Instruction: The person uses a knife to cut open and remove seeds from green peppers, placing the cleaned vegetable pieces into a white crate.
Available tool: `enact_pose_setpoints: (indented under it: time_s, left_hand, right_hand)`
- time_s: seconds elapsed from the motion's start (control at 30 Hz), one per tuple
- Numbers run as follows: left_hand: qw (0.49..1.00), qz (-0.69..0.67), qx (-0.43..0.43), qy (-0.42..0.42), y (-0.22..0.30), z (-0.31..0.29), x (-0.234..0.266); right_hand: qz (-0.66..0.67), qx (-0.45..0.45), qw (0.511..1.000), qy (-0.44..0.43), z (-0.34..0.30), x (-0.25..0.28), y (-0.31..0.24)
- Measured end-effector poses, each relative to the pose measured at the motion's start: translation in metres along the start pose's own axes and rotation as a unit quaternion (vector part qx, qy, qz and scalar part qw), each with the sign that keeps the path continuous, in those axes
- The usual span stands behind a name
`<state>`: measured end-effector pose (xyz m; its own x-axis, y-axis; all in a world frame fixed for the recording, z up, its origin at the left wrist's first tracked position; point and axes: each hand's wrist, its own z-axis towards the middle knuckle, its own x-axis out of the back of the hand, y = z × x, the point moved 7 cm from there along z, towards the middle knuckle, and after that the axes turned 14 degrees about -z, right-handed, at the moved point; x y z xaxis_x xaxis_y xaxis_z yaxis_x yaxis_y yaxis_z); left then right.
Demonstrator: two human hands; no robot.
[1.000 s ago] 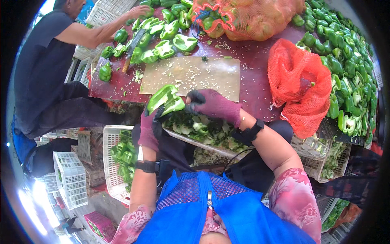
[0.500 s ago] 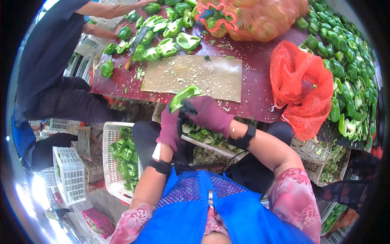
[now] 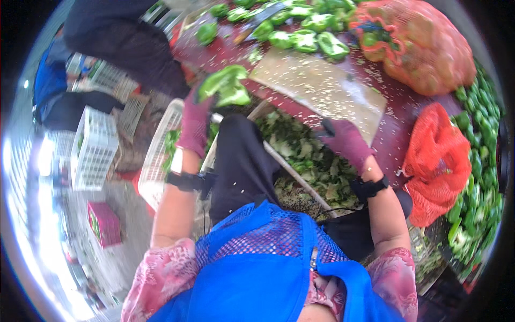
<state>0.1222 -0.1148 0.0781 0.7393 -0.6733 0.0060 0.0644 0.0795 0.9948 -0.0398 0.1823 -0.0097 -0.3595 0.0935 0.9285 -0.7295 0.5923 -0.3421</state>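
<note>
My left hand [image 3: 194,121], in a maroon glove with dark fingertips, is closed on a green bell pepper half [image 3: 228,86]. It holds the pepper up at the left, near the white crate [image 3: 161,153], which has green peppers in it. My right hand [image 3: 344,140], gloved alike, is over the near edge of the maroon table [image 3: 300,110], beside the tan board [image 3: 327,88] strewn with pale seeds. Its fingers look loosely apart and nothing shows in them, though motion blurs them. Below it, a bin [image 3: 298,174] holds green pepper scraps.
Cut pepper halves [image 3: 304,40] and a knife [image 3: 260,21] lie along the table's far side. A full orange mesh bag [image 3: 424,48] stands at the far right, a slack red mesh bag [image 3: 437,161] nearer. Many peppers [image 3: 475,209] line the right. Another person's dark-clad leg [image 3: 129,43] is at upper left.
My hands have parted. The left has carried the pepper half leftward toward the white crate; the right has moved away to the right. The whole view has swung left.
</note>
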Motion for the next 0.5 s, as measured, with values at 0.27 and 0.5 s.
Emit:
enact_pose_setpoints:
  time_s: [0.27, 0.5]
  left_hand:
    - [0.887, 0.437, 0.006, 0.148, -0.003, -0.077, 0.248]
    - [0.823, 0.486, 0.289, 0.046, -0.155, -0.159, 0.326]
  right_hand:
    - [0.142, -0.051, 0.933, 0.326, 0.011, 0.007, 0.048]
    - [0.150, -0.101, 0.917, 0.356, 0.011, -0.017, 0.076]
